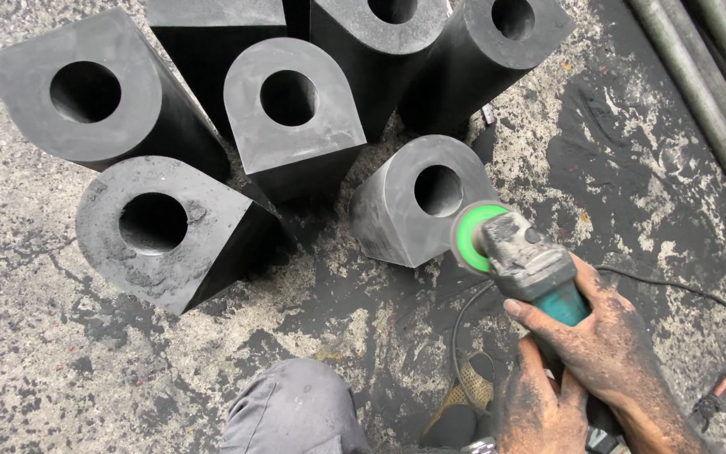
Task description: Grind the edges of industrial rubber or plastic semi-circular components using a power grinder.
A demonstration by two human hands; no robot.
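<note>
A teal angle grinder (531, 269) with a green disc (470, 240) is pressed against the right edge of a short black rubber block (409, 210) that has a round hole through it. My right hand (607, 340) grips the grinder's body from above. My left hand (539, 408) wraps the rear of the grinder below it. Both hands are covered in black dust.
Several taller black D-shaped blocks with round holes (161, 227) (291, 105) (77, 88) stand at the left and back. Grey pipes (707, 92) run along the right edge. The grinder's cable (682, 290) trails right. My knee (296, 412) is at the bottom. The concrete floor is dusty.
</note>
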